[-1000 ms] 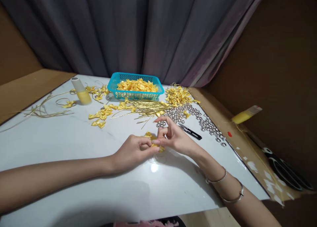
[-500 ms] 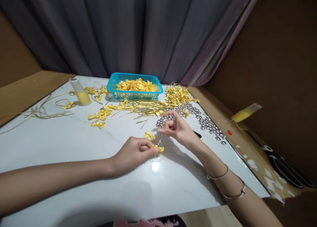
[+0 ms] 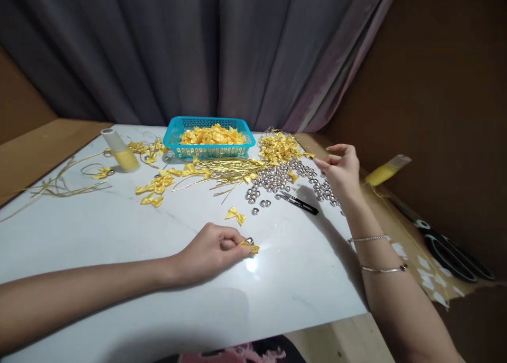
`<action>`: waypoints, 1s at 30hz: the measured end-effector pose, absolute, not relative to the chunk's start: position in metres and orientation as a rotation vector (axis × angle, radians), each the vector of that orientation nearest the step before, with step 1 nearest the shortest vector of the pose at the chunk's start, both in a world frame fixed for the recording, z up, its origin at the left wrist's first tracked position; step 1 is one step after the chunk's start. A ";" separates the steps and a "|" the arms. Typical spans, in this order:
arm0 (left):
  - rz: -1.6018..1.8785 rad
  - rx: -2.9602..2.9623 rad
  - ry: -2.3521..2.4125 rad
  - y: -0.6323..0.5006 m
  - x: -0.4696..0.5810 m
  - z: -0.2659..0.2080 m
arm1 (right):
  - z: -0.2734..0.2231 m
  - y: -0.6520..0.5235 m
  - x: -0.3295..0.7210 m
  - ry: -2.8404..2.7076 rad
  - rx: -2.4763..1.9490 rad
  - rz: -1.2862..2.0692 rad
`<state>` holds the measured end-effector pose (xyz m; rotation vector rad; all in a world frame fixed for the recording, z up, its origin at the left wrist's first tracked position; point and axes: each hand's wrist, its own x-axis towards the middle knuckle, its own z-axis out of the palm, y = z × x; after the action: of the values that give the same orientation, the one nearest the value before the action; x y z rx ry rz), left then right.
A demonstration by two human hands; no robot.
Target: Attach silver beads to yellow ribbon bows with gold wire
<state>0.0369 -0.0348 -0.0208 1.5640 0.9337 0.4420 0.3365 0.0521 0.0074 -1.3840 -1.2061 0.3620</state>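
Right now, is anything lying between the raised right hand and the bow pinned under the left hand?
Yes. Between the right hand and the bow in the left hand's grip lie the black snips, loose silver beads and, off to the side, a second yellow bow, all flat on the white table.

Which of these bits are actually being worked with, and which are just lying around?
In use:
left hand pinching a yellow bow
right hand raised over the silver beads

Lying about:
blue basket
snips
glue bottle
loose bow
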 end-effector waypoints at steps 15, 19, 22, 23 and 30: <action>0.345 1.570 0.843 -0.034 0.034 -0.026 | 0.005 0.056 0.344 -1.169 -1.417 0.573; 0.368 1.548 0.850 -0.032 0.035 -0.027 | 0.008 0.055 0.343 -1.072 -1.417 0.591; 0.387 1.525 0.855 -0.030 0.035 -0.029 | 0.009 0.055 0.341 -0.988 -1.445 0.603; 0.393 1.515 0.860 -0.029 0.035 -0.030 | 0.009 0.054 0.339 -0.985 -1.456 0.622; 0.441 1.450 0.889 -0.028 0.037 -0.032 | 0.015 0.028 0.285 -1.470 -1.499 0.464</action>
<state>0.0371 -0.0276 -0.0322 1.4501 0.8894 0.4411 0.2846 0.0276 0.0147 -1.4994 -1.4705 0.4638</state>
